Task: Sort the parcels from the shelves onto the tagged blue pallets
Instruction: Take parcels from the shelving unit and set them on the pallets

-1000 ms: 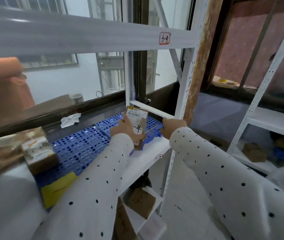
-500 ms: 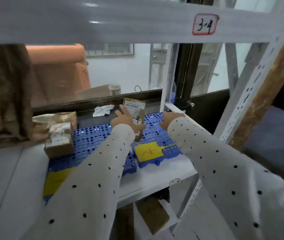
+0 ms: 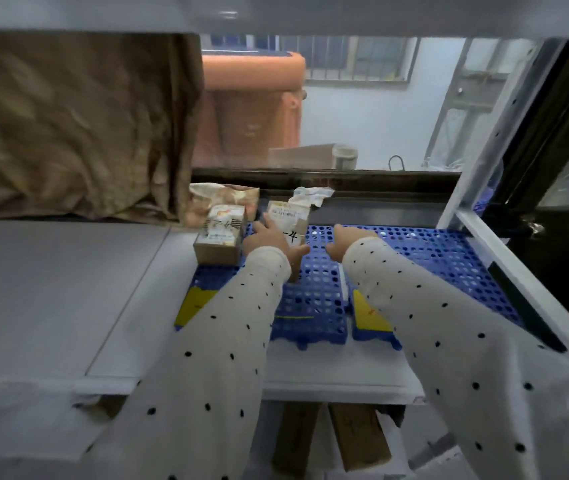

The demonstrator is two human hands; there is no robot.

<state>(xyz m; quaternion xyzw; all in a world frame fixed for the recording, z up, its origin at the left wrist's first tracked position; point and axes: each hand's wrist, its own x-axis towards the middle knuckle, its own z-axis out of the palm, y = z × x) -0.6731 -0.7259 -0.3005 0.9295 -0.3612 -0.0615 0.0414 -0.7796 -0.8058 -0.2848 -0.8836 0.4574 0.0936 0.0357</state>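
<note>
Parcel (image 3: 288, 225) gripped upright by left hand (image 3: 269, 239); right hand (image 3: 345, 242) loosely curled, empty

Head cam: my only view, looks forward and down, close over the shelf (image 3: 328, 372) and blue pallets (image 3: 314, 299).

Clearance on the pallet shelf, under the upper beam.

I am reaching under the upper shelf beam (image 3: 276, 12), which caps headroom. My left hand (image 3: 265, 239), holding the small parcel (image 3: 288, 221), is sitting just beside the brown box (image 3: 219, 240) blocking the left. Right of my right hand (image 3: 342, 240), the blue pallet (image 3: 449, 258) is lying bare up to the white upright (image 3: 484, 147). The brown bag (image 3: 68, 126) is walling off the far left; the window sill (image 3: 380, 188) is closing the back.
</note>
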